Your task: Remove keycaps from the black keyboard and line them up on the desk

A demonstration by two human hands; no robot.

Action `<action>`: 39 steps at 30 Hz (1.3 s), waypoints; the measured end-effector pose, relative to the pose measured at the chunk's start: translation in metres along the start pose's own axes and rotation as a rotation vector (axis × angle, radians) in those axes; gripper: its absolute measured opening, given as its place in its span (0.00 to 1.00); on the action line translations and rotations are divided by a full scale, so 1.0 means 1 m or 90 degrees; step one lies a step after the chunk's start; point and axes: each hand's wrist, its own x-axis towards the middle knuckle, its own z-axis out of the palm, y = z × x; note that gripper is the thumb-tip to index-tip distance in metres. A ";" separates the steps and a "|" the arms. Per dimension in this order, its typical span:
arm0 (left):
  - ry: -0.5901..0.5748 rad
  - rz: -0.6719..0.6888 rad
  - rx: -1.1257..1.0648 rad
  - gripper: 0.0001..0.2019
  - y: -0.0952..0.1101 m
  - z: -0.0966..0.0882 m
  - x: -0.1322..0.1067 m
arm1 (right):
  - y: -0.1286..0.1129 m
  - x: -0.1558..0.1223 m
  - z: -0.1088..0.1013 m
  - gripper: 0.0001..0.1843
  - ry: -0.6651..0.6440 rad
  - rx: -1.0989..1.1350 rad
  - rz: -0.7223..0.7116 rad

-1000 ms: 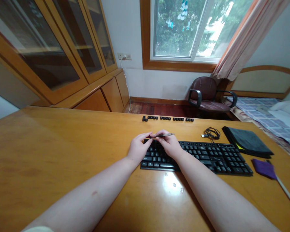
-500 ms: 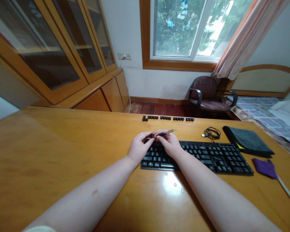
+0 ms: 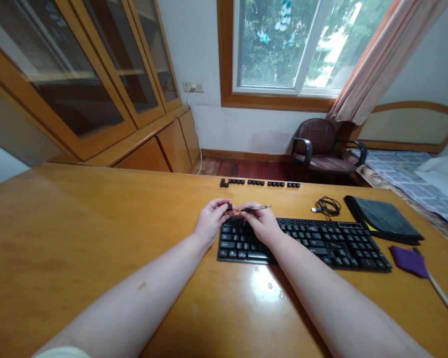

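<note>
A black keyboard (image 3: 313,243) lies on the wooden desk in front of me. My left hand (image 3: 211,223) pinches a small black keycap (image 3: 229,207) just above the keyboard's upper left corner. In my right hand (image 3: 260,221) is a slim tool (image 3: 259,207) with a dark handle and a metallic end pointing right; its exact kind I cannot make out. The tool's other end, among the fingers, points toward the keycap. Several loose keycaps (image 3: 256,182) stand in a row of small groups along the desk's far edge.
Right of the hands lie a coiled black USB cable (image 3: 328,205), a folded dark cloth or case (image 3: 384,219) and a purple-headed duster (image 3: 409,260) with a white handle. Beyond the wooden desk (image 3: 115,223) are a maroon armchair (image 3: 315,139) and a bed.
My left hand has drawn slightly left, away from my right hand, lifting the keycap off the keyboard's upper left area. My right hand with the tool has barely moved.
</note>
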 end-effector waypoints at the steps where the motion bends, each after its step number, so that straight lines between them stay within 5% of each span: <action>1: 0.007 -0.001 0.007 0.13 0.000 -0.001 0.001 | 0.001 0.000 0.000 0.10 0.003 -0.007 0.010; 17: 0.022 0.018 0.057 0.16 -0.008 -0.006 0.006 | 0.001 0.001 0.000 0.10 0.174 0.008 0.059; 24: 0.111 0.191 0.258 0.15 0.014 -0.003 0.003 | 0.001 -0.001 -0.001 0.10 0.190 0.002 0.061; 28: 0.129 0.272 0.356 0.16 0.041 0.003 0.031 | 0.002 -0.001 -0.001 0.10 0.205 0.005 0.060; 31: 0.064 0.370 0.552 0.12 0.049 0.004 0.067 | 0.002 -0.001 -0.001 0.10 0.206 -0.001 0.059; 34: -0.079 0.341 0.737 0.09 0.042 0.000 0.096 | 0.003 -0.001 -0.002 0.10 0.214 -0.005 0.055; 39: -0.152 0.303 0.952 0.10 0.022 -0.006 0.103 | 0.002 0.000 -0.002 0.10 0.217 -0.005 0.057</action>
